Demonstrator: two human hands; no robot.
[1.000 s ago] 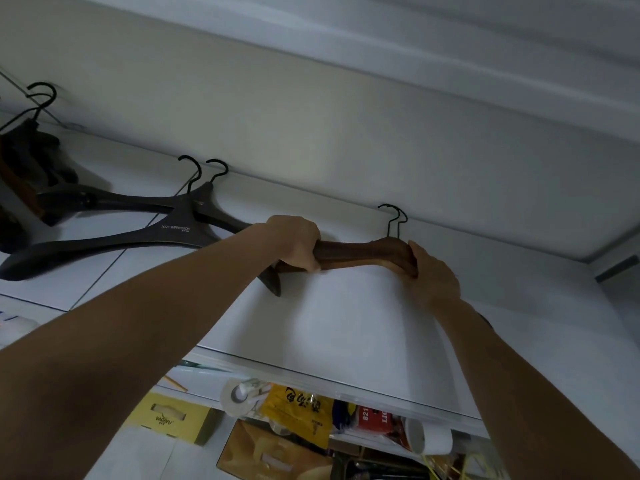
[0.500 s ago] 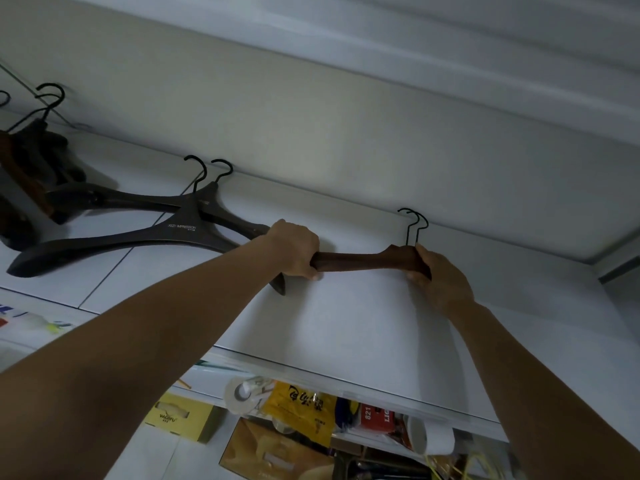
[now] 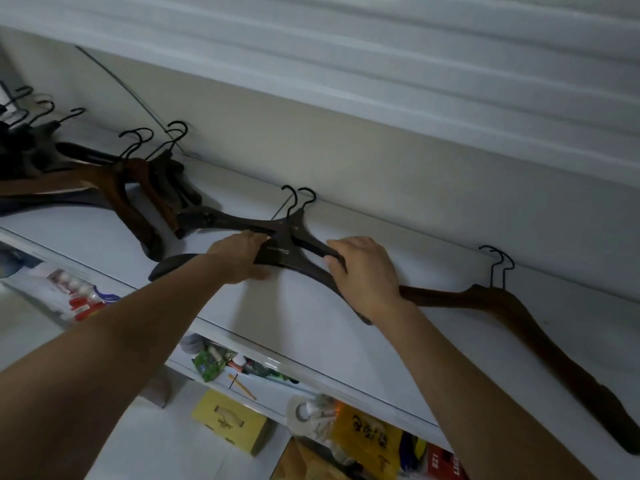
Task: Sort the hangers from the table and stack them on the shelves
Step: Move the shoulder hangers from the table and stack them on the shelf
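Seen from a head-worn camera, a person reaches both bare arms up to a white shelf [image 3: 311, 327]. The hands meet on a pair of dark hangers [image 3: 281, 253] lying flat w/ their black hooks toward the back wall [image 3: 381, 157]. The left hand [image 3: 239, 256] takes the pair just left of the neck, fingers over the top & thumb underneath. The right hand [image 3: 363, 271] curls its fingers round the pair's right arm. The two dark hangers sit crossed, one on the other, near the shelf's middle, w/ one left tip pointing toward the front edge.

To the right lie two brown hangers [image 3: 526, 317], stacked, hooks side by side at the wall, their long arm running toward the shelf's front right. Whether their left tip touches the dark pair can't be told, since the right wrist covers that spot. At far left a bigger heap of hangers [image 3: 135, 192], brown & black mixed, is piled w/ hooks toward the wall, its nearest pieces just beside the dark pair's left arm.

Below the shelf's front edge, a lower white surface [image 3: 149, 445] carries oddments, incl. a yellow box [image 3: 230, 422], a roll of tape [image 3: 304, 413], a yellow bag [image 3: 367, 441] w/ black print & a green pkt [image 3: 209, 363].
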